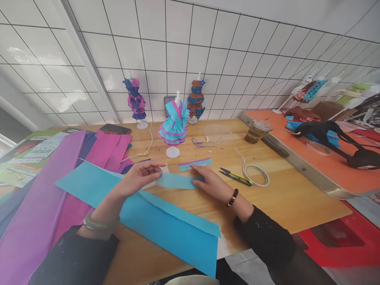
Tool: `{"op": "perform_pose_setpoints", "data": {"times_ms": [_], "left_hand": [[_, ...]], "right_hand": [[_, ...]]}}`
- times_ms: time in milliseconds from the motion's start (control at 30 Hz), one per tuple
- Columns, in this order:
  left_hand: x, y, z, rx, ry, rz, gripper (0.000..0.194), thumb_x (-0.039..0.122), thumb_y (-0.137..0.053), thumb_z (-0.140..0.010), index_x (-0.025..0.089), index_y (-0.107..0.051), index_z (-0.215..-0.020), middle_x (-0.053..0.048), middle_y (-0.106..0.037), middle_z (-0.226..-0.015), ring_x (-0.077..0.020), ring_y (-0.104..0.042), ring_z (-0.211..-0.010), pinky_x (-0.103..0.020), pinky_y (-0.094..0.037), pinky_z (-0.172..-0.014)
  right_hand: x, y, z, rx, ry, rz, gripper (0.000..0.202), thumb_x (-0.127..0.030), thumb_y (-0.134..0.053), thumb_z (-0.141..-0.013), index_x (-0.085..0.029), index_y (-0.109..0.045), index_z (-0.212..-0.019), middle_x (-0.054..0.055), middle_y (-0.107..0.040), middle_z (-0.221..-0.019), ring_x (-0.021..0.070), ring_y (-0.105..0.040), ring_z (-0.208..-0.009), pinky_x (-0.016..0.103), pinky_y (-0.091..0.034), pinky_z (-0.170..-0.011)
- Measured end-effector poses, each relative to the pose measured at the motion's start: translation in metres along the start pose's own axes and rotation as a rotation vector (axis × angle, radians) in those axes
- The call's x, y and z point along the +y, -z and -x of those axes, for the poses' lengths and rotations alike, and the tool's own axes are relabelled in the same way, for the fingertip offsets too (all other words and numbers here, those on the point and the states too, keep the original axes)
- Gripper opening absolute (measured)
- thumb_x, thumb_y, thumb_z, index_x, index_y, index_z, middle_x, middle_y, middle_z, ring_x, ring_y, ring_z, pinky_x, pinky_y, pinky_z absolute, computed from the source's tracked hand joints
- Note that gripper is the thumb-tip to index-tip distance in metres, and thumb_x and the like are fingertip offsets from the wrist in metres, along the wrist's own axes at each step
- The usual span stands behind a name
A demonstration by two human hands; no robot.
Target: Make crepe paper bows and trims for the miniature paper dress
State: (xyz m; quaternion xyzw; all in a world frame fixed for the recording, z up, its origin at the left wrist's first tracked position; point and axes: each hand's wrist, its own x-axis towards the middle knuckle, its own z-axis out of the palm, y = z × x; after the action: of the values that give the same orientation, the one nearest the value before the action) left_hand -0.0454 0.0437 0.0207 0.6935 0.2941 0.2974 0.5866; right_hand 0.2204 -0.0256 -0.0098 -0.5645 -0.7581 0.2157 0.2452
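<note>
Between my two hands a short light-blue paper strip (177,180) is stretched sideways above the table. My left hand (141,176) pinches its left end; my right hand (211,183) grips the right end between thumb and fingers. Just beyond lies a second blue strip with a purple edge (196,164), flat on the wood. Under my left forearm a large folded sheet of blue paper (175,225) runs diagonally across the table's front. Behind the strips stands a small dress form in a ruffled blue and purple dress (175,122).
Thread snips (236,176) and a roll of tape (257,175) lie to the right, with a lidded drink cup (257,131) behind. Pink sheets (108,148) and a purple sheet (50,194) cover the left. Two more dressed forms stand by the tiled wall (154,51).
</note>
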Motion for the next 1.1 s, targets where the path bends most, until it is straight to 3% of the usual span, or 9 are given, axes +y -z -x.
{"op": "perform_pose_setpoints", "data": {"times_ms": [100, 200, 400, 533, 633, 767, 900, 1100], "left_hand": [[0.0, 0.008, 0.001, 0.0, 0.01, 0.019, 0.025, 0.024, -0.059, -0.079, 0.018, -0.059, -0.104, -0.001, -0.058, -0.075, -0.0115, -0.055, -0.071, -0.024, -0.044, -0.065], [-0.004, 0.014, 0.001, 0.018, 0.005, 0.033, 0.025, 0.024, -0.058, -0.079, 0.019, -0.059, -0.104, -0.001, -0.058, -0.075, -0.0117, -0.055, -0.071, -0.024, -0.044, -0.065], [-0.012, 0.021, 0.0, 0.047, 0.049, -0.039, 0.028, 0.028, -0.059, -0.078, 0.019, -0.059, -0.105, -0.001, -0.058, -0.077, -0.012, -0.053, -0.072, -0.024, -0.043, -0.065], [-0.014, 0.024, -0.001, 0.047, 0.085, -0.104, 0.031, 0.032, -0.059, -0.077, 0.019, -0.059, -0.105, -0.001, -0.059, -0.076, -0.0135, -0.054, -0.073, -0.025, -0.044, -0.066], [-0.011, 0.023, -0.002, 0.027, 0.106, -0.151, 0.034, 0.035, -0.058, -0.076, 0.018, -0.058, -0.106, -0.002, -0.06, -0.076, -0.0152, -0.056, -0.074, -0.027, -0.045, -0.068], [-0.011, 0.018, -0.003, -0.026, 0.148, -0.212, 0.039, 0.036, -0.058, -0.076, 0.018, -0.056, -0.109, -0.001, -0.061, -0.072, -0.0151, -0.058, -0.071, -0.027, -0.047, -0.066], [-0.015, 0.009, -0.005, -0.033, 0.215, -0.278, 0.042, 0.038, -0.055, -0.076, 0.017, -0.053, -0.112, 0.001, -0.058, -0.064, -0.0146, -0.06, -0.06, -0.024, -0.046, -0.052], [-0.021, -0.008, -0.008, 0.013, 0.264, -0.34, 0.044, 0.037, -0.053, -0.075, 0.02, -0.049, -0.115, 0.001, -0.058, -0.071, -0.0142, -0.062, -0.058, -0.026, -0.052, -0.055]], "right_hand": [[0.0, 0.0, 0.0, -0.067, -0.018, -0.05, 0.051, -0.017, -0.052, -0.078, -0.019, -0.043, -0.128, 0.005, -0.064, -0.093, 0.0185, -0.056, -0.089, 0.036, -0.044, -0.083], [0.0, 0.004, 0.01, -0.126, -0.053, -0.121, 0.045, -0.016, -0.049, -0.079, -0.019, -0.046, -0.125, 0.001, -0.062, -0.079, 0.0144, -0.056, -0.073, 0.03, -0.046, -0.071], [-0.005, 0.011, 0.029, -0.051, -0.096, 0.034, 0.04, -0.019, -0.054, -0.077, -0.019, -0.053, -0.117, 0.004, -0.058, -0.084, 0.0161, -0.053, -0.076, 0.03, -0.044, -0.071], [-0.009, 0.013, 0.033, -0.102, -0.128, 0.069, 0.018, -0.019, -0.05, -0.079, -0.019, -0.063, -0.092, 0.003, -0.06, -0.074, 0.0166, -0.054, -0.073, 0.028, -0.042, -0.068], [-0.008, 0.016, 0.036, -0.123, -0.164, 0.052, 0.014, -0.017, -0.049, -0.078, -0.019, -0.062, -0.08, 0.003, -0.062, -0.076, 0.0161, -0.055, -0.074, 0.027, -0.041, -0.066], [-0.001, 0.019, 0.043, -0.061, -0.218, -0.025, 0.01, -0.02, -0.05, -0.077, -0.018, -0.059, -0.079, 0.003, -0.061, -0.077, 0.0152, -0.054, -0.07, 0.027, -0.041, -0.063], [0.015, 0.021, 0.048, 0.06, -0.275, -0.268, 0.009, -0.026, -0.052, -0.076, -0.018, -0.054, -0.08, 0.001, -0.058, -0.073, 0.0132, -0.053, -0.065, 0.026, -0.043, -0.06], [0.04, 0.019, 0.05, 0.21, -0.408, -0.471, 0.031, -0.033, -0.055, -0.074, -0.017, -0.046, -0.099, -0.003, -0.051, -0.067, 0.0119, -0.055, -0.057, 0.026, -0.047, -0.053]]}}
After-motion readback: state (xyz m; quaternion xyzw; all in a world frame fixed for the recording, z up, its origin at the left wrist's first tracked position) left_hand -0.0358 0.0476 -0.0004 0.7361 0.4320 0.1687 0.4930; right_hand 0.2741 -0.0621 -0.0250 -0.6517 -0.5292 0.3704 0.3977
